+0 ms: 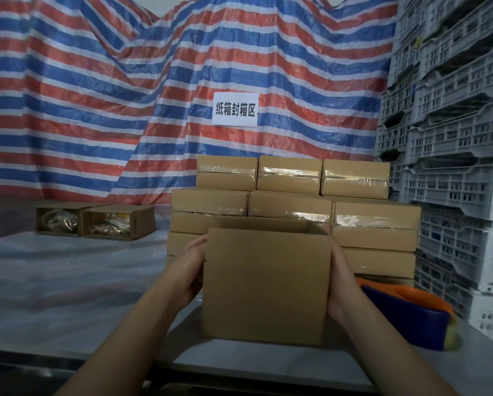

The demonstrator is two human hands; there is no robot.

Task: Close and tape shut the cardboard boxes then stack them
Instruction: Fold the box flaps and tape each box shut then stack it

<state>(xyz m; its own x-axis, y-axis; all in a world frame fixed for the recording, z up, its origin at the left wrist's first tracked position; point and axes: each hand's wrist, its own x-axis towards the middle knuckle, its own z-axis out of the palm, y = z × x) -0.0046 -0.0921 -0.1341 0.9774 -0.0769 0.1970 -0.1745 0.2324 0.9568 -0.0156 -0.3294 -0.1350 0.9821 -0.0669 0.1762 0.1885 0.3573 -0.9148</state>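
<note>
1. At six o'clock, nearest the camera, the left hand (192, 274) and right hand (343, 284) are clasping the side walls of a cardboard box (266, 284), palms flat; the fingers are hiding behind it.
2. The box is sitting or hovering just over the worktop (68, 304); which, the frame is not showing. Plain brown, stiff-walled, it is likely handling light, and gripping opposite sides looks safest.
3. At three o'clock, a tape dispenser (408, 315) is lying beside it.
4. At twelve o'clock, taped boxes (291, 201) are standing stacked.
5. At ten o'clock, two open boxes (96, 221) are waiting.
</note>
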